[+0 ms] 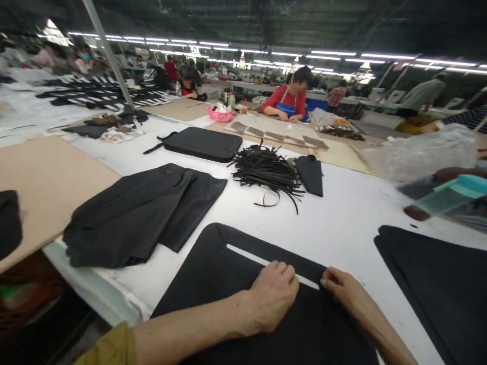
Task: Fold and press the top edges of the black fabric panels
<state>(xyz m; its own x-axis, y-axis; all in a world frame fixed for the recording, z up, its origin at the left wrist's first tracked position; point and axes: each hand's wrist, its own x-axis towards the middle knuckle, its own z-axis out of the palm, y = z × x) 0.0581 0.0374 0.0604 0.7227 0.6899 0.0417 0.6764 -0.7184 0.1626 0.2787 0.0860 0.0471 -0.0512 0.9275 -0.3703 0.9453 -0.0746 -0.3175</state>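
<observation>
A black panel of material (pixel 213 274) with a long narrow slot (pixel 247 256) cut in it lies flat on the white table (pixel 342 218) right in front of me. My left hand (pixel 272 296) rests on the panel with fingers curled, fingertips at the slot's edge. My right hand (pixel 344 294) presses its fingertips on the panel at the slot's right end. Neither hand holds anything lifted.
Folded black fabric (pixel 140 213) lies to the left, a black padded case (pixel 201 143) and a heap of black straps (pixel 268 172) beyond. Another black panel (pixel 437 284) sits at right, near a teal box (pixel 452 195) and plastic bag (pixel 422 149). A person in red (pixel 289 101) works across the table.
</observation>
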